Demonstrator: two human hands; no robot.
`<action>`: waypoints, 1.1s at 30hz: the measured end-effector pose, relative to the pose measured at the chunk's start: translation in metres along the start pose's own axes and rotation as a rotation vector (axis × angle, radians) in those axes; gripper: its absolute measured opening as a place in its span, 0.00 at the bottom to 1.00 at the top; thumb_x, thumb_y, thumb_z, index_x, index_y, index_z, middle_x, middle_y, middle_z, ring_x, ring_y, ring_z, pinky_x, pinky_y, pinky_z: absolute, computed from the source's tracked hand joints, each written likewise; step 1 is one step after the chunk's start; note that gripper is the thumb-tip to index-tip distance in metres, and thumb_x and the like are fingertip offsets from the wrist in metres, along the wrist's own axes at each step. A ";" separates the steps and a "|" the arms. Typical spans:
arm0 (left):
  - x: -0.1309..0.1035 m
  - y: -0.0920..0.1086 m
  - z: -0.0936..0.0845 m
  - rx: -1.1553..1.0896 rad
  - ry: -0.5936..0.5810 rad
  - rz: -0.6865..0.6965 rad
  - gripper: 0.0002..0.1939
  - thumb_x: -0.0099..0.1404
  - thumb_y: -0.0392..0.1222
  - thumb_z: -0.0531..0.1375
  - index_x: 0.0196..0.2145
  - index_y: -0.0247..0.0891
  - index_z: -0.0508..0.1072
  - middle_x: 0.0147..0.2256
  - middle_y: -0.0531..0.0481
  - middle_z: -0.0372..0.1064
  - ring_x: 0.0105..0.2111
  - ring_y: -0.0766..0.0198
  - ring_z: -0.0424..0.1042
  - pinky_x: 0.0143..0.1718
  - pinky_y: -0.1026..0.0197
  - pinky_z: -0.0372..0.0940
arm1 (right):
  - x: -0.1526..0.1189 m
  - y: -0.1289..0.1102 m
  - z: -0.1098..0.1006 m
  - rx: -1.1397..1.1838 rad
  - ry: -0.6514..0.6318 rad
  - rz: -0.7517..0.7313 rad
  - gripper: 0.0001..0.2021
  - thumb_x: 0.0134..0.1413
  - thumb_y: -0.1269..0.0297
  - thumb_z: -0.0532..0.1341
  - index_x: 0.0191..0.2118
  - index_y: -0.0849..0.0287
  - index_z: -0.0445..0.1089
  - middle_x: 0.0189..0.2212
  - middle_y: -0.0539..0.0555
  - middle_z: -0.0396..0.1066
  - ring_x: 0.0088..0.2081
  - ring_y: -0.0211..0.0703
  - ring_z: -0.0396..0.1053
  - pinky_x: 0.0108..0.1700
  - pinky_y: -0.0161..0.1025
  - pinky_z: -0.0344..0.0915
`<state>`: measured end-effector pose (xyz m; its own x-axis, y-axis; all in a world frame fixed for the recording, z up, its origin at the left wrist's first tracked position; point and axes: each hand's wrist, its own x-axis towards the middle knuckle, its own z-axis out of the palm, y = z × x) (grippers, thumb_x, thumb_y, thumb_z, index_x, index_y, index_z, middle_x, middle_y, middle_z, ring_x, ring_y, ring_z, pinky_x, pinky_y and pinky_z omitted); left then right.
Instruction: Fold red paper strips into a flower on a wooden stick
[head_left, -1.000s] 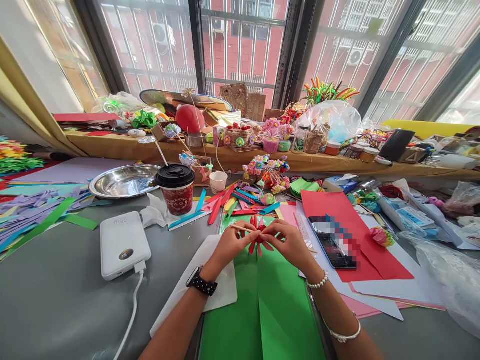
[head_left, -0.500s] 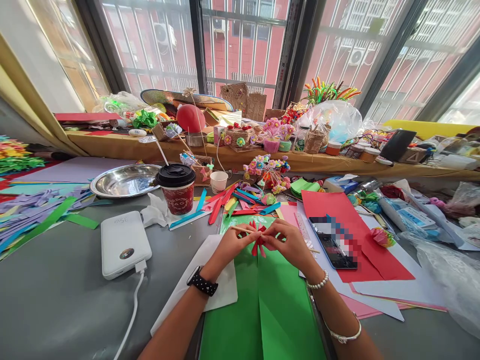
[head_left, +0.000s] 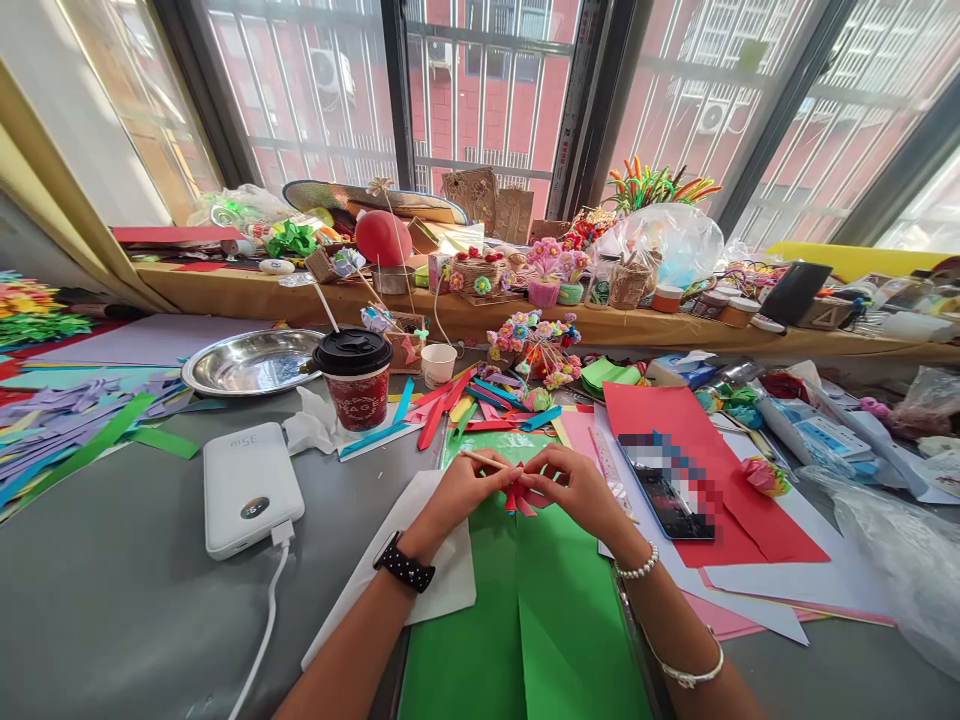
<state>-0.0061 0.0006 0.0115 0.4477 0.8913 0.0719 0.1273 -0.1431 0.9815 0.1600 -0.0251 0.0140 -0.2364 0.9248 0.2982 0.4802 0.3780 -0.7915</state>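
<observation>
Over the green paper, both hands meet at a small cut piece of red paper with narrow flaps. Fingertips of my left hand are closed at its left side, where a thin wooden stick lies along the fingers. From the right, my right hand pinches the red flaps between thumb and fingers. Part of the stick is hidden by the fingers; a short end shows near the right wrist.
A white power bank with its cable lies left, near a lidded cup and a metal plate. Colored paper strips are behind the hands. At right, a phone rests on red paper beside a plastic bag.
The red flaps, spread above and below the fingers before, now show mostly below them, gathered under my right fingers. My hands have barely shifted.
</observation>
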 end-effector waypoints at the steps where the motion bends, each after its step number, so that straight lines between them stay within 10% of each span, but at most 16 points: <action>1: 0.000 0.001 0.000 0.002 0.001 0.001 0.13 0.50 0.48 0.59 0.22 0.33 0.71 0.24 0.49 0.64 0.26 0.64 0.65 0.28 0.64 0.60 | 0.000 0.000 0.000 -0.003 -0.004 0.004 0.08 0.48 0.61 0.58 0.28 0.60 0.69 0.26 0.51 0.66 0.27 0.35 0.64 0.26 0.32 0.62; 15: 0.000 -0.005 0.006 0.099 0.208 -0.013 0.24 0.48 0.52 0.60 0.41 0.37 0.67 0.44 0.43 0.62 0.35 0.61 0.65 0.30 0.64 0.61 | -0.001 -0.003 -0.003 0.006 0.140 -0.019 0.07 0.49 0.62 0.58 0.27 0.60 0.69 0.25 0.51 0.65 0.25 0.35 0.62 0.23 0.31 0.58; 23: -0.003 -0.002 0.011 -0.366 -0.169 -0.145 0.46 0.51 0.42 0.61 0.58 0.49 0.33 0.42 0.43 0.64 0.31 0.62 0.71 0.34 0.57 0.63 | -0.001 -0.006 0.001 0.057 0.147 -0.044 0.06 0.48 0.64 0.58 0.27 0.59 0.70 0.27 0.51 0.64 0.27 0.36 0.63 0.23 0.31 0.59; 33: -0.001 -0.004 0.005 -0.413 -0.200 -0.081 0.45 0.52 0.40 0.60 0.58 0.43 0.33 0.30 0.47 0.70 0.29 0.63 0.70 0.27 0.64 0.63 | -0.002 -0.006 0.002 0.082 0.187 -0.075 0.05 0.47 0.64 0.60 0.28 0.59 0.70 0.27 0.50 0.60 0.28 0.35 0.62 0.23 0.30 0.60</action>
<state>-0.0030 -0.0020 0.0071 0.6179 0.7862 -0.0035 -0.1758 0.1425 0.9741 0.1563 -0.0293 0.0174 -0.1044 0.8893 0.4453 0.3949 0.4480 -0.8021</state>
